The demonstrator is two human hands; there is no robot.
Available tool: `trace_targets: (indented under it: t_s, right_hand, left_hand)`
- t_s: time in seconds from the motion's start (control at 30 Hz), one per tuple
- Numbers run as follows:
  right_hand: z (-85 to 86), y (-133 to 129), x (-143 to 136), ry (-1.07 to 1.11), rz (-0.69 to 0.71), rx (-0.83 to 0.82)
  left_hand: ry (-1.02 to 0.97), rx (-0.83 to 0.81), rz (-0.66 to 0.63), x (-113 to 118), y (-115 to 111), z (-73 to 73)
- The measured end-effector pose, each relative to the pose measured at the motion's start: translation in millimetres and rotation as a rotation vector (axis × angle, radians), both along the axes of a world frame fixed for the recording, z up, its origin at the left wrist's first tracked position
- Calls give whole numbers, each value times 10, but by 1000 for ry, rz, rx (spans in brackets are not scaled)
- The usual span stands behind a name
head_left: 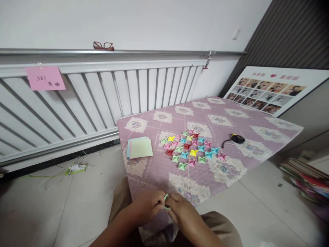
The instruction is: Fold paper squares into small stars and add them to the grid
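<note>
Close to the table's near edge, my left hand [150, 203] and my right hand [181, 207] meet around a small folded piece of light green paper [166, 198]. Fingers of both hands are closed on it, and they hide most of its shape. Beyond them, several small folded paper pieces [190, 147] in green, pink, yellow, blue and red lie in loose rows. To their left rests a stack of square paper sheets [141, 148], pale green on top, with pink and blue edges showing beneath.
A purple patterned cloth covers the table [159, 175]. A black tape measure [238, 138] lies at the right. Behind stands a white radiator [144, 89], with glasses [103, 46] on the pipe above. A photo board [267, 90] leans at the far right; a power strip [76, 168] is on the floor.
</note>
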State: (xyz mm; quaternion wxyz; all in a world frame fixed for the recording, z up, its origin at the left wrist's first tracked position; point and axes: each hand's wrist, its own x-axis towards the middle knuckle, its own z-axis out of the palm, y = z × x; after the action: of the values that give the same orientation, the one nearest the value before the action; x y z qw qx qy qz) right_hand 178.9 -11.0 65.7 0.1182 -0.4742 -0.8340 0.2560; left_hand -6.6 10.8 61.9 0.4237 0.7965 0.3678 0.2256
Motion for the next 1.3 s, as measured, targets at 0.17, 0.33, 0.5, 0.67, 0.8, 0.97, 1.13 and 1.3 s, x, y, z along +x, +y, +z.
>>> trace_targets:
  t_s: [0.17,0.33,0.5,0.67,0.8,0.97,1.13,1.3]
  right_hand:
    - [52,-8,8,97,-53,-17]
    - [72,-29,-16,244,-114,-57]
    - [61,-45,-48,389,-146,-66]
    - [-62,-63,-96,493,-442,-74]
    - [-110,-76,-130,628,-543,-187]
    - [-172,-56,-138,785,-628,-238]
    - [-235,-35,-121,876,-603,-413]
    - [-198,-59,-121,817,-645,-401]
  left_hand:
    - [-405,-331,217,92,-83,-80]
    - [-361,-449,327,158,-154,-146]
    - [-330,-469,410,190,-187,-146]
    - [-342,-487,438,223,-208,-127]
    - [-367,-524,398,240,-232,-149]
    - [-373,-564,448,280,-255,-169]
    - [-352,-540,465,286,-259,-145]
    - [-336,-545,444,265,-252,-173]
